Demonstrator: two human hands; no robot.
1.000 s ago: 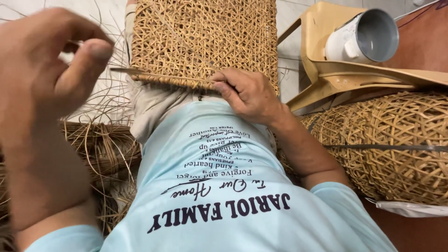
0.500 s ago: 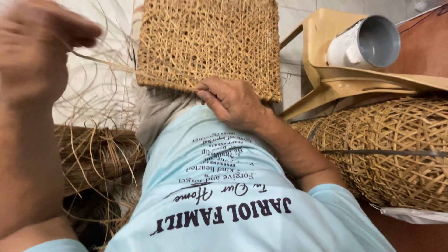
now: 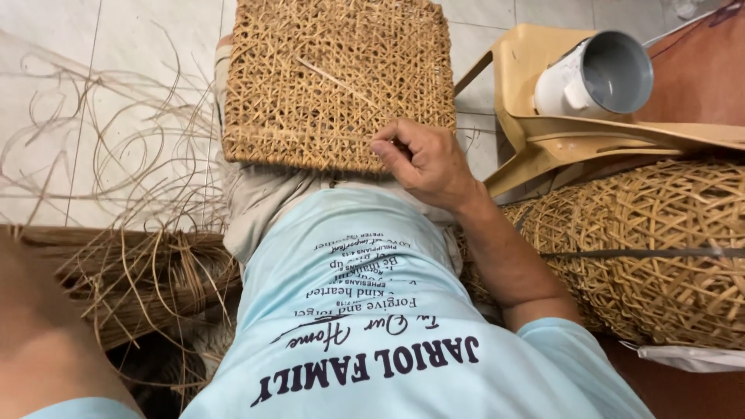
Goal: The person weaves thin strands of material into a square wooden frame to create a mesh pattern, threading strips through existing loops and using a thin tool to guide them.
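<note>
woven panel [image 3: 334,81] over white tiled floor [image 3: 116,85]

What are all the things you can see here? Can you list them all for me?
woven cane panel: one, tan, on the person's lap
loose cane strands: many, pale tan, curling over the white tiled floor at left
cane bundle: one, brown, by the person's left side
woven basket: one, tan, at right, a dark band across it
stool: one, beige, upper right
mug: one, white, lying on its side on the stool
shirt: one, light blue with dark print
right hand: one, fingers pinched at the panel's near edge
left forearm: one, bottom left corner; its hand is out of view
</note>
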